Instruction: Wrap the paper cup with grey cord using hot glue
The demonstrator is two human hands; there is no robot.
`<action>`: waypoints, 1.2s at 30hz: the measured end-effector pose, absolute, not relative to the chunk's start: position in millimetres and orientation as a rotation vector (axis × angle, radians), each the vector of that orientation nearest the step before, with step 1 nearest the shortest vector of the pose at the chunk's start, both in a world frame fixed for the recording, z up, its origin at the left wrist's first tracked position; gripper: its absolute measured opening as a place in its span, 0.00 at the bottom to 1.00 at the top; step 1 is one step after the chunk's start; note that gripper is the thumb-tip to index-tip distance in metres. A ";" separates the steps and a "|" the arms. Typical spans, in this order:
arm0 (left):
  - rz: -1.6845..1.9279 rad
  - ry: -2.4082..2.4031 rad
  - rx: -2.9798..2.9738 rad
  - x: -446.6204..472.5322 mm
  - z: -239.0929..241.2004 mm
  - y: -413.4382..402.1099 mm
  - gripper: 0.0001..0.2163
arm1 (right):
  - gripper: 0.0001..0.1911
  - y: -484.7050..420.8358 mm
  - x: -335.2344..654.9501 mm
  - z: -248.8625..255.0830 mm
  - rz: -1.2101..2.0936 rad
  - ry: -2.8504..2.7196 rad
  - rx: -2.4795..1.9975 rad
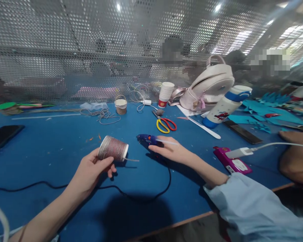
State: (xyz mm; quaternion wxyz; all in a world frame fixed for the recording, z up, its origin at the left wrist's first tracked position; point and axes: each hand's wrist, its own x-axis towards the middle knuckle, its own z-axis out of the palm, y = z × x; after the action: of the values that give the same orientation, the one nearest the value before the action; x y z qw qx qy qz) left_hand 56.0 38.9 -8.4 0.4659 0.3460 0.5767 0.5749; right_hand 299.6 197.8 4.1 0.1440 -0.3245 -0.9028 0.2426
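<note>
My left hand (pixel 91 169) is closed around a paper cup wrapped in cord (pixel 113 148), held on its side just above the blue table (pixel 53 144). A loose cord end sticks out to the right of the cup. My right hand (pixel 172 150) reaches forward and closes on a blue glue gun (pixel 147 139) that rests on the table, nozzle pointing left. The gun's black cable (pixel 164 188) loops back toward me across the table.
Scissors with yellow and red handles (pixel 164 123), a stack of paper cups (pixel 165 93), a small cord-wrapped cup (pixel 121 105) and loose cord (pixel 103 116) lie further back. A pale bag (pixel 209 85), a bottle (pixel 226 106), a pink phone (pixel 232 161) and another person's arm (pixel 296 158) are on the right.
</note>
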 end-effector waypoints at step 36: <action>1.205 1.803 1.030 55.5 -10.6 26.3 0.13 | 0.11 132.5 295.7 2.5 0.946 -2.535 -0.756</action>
State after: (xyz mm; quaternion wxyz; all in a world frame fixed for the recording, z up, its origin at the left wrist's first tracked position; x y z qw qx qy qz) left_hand 55.5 26.3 -10.6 0.3622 0.3999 0.6999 0.4679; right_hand 295.7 132.5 2.5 0.1652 -0.2653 -0.8900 0.3320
